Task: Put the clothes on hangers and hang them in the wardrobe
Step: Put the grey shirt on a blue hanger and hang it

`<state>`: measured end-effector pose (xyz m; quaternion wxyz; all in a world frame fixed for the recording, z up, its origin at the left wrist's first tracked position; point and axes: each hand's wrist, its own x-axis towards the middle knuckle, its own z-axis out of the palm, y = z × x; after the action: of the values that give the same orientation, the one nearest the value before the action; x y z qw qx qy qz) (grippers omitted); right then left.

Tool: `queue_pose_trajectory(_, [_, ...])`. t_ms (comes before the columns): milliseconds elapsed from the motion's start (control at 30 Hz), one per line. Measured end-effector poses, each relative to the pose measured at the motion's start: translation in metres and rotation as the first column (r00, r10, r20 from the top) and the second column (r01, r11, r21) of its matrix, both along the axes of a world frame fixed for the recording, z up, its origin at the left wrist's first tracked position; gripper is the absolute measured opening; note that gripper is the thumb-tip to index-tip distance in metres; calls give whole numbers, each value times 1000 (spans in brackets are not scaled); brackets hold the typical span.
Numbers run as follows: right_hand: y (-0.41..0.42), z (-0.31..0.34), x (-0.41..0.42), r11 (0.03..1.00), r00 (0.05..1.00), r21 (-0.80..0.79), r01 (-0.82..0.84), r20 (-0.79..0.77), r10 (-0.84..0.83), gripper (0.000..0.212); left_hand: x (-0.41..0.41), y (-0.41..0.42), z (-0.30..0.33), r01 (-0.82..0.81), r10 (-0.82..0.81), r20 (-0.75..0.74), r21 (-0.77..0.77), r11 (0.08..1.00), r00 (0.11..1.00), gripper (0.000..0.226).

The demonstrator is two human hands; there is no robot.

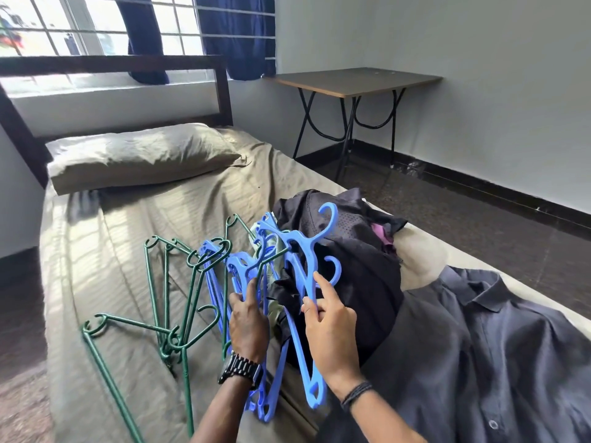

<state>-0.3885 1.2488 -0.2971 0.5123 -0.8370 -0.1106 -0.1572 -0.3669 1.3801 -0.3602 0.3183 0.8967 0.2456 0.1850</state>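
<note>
Blue hangers (297,282) plastic, bunched on bed (128,251) beside dark clothes (358,251) | left hand (248,324) and right hand (332,327) each curled round them | green hangers (172,302) alongside | pillow (137,155), table (355,80)

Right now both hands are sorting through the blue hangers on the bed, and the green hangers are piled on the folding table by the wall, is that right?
Not quite. The head view shows the green hangers lying on the bed, to the left of the blue hangers, not on the folding table. The rest holds: the left hand and right hand are both on the blue hangers.
</note>
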Motion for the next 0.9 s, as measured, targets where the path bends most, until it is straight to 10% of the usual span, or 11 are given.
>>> queue_pose_trajectory(900, [-52,63,91,953,972,-225,-200,-170,164,38,-12,33,-12,71,-61,66,-166,984,996,67])
